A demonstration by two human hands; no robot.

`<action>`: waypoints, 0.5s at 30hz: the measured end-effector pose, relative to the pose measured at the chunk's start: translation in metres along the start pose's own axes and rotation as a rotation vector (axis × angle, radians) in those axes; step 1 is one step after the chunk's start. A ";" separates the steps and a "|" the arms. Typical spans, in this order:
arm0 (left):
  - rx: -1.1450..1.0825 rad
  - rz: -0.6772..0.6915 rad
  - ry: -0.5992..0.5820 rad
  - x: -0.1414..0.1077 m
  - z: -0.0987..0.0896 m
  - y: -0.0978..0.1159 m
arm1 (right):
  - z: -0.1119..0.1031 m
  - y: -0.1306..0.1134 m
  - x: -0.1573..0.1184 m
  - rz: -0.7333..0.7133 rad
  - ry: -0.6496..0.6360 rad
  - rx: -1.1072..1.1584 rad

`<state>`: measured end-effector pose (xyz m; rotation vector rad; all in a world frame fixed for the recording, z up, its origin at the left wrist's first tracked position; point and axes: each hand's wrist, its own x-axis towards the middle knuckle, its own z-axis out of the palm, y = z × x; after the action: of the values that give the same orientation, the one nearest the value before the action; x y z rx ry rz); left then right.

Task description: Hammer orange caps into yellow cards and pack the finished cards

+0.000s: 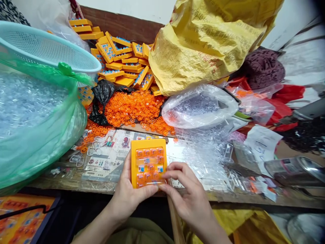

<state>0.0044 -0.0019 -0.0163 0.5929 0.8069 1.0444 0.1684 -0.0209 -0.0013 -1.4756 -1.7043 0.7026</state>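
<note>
My left hand (pixel 132 191) is closed around the left and lower edges of a yellow-orange keypad panel (pixel 134 166), its thumb lying along the bottom. Rows of orange rings and clear caps sit in the panel's recess, and a few blue-and-white switches show among them. At the panel's lower right corner, my right hand (pixel 186 189) has its thumb and fingers drawn together in a pinch. What lies between those fingertips is too small to make out. Behind the panel is a heap of loose orange rings (pixel 134 106).
A green bag (pixel 45 149) of clear pieces and a light-blue basket (pixel 63 56) stand left. More panels (pixel 129 64) are piled at the back beside a yellow sack (pixel 200 44). A white plastic bag (pixel 200 105) and scattered clear parts (pixel 200 152) lie right, near a metal can (pixel 291 171).
</note>
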 end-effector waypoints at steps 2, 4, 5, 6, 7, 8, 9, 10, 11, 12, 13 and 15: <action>0.002 0.030 0.036 0.002 0.002 -0.001 | 0.004 0.003 0.002 0.139 0.053 0.158; 0.016 0.065 0.057 0.005 0.005 -0.001 | 0.008 0.005 0.005 0.318 -0.071 0.443; 0.019 0.073 0.057 0.007 0.006 -0.001 | 0.009 0.006 0.007 0.380 -0.132 0.567; 0.017 0.075 0.054 0.009 0.007 0.000 | 0.010 0.008 0.008 0.410 -0.164 0.645; 0.010 0.072 0.050 0.012 0.008 0.000 | 0.010 0.009 0.011 0.413 -0.171 0.670; -0.001 0.066 0.048 0.014 0.008 0.000 | 0.009 0.011 0.014 0.398 -0.168 0.649; -0.016 0.058 0.050 0.016 0.007 -0.001 | 0.006 0.012 0.018 0.373 -0.181 0.591; -0.029 0.050 0.056 0.018 0.007 -0.001 | 0.002 0.014 0.026 0.338 -0.206 0.481; -0.041 0.042 0.066 0.020 0.006 -0.002 | -0.005 0.015 0.037 0.300 -0.226 0.341; -0.046 0.035 0.077 0.021 0.005 -0.002 | -0.014 0.017 0.051 0.257 -0.232 0.175; -0.045 0.028 0.089 0.022 0.005 -0.003 | -0.025 0.019 0.069 0.221 -0.161 -0.063; -0.027 0.020 0.103 0.023 0.004 -0.003 | -0.048 0.025 0.112 0.220 0.013 -0.247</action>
<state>0.0160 0.0181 -0.0230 0.5286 0.8776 1.1098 0.2177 0.0901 0.0263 -1.8565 -1.6815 0.6098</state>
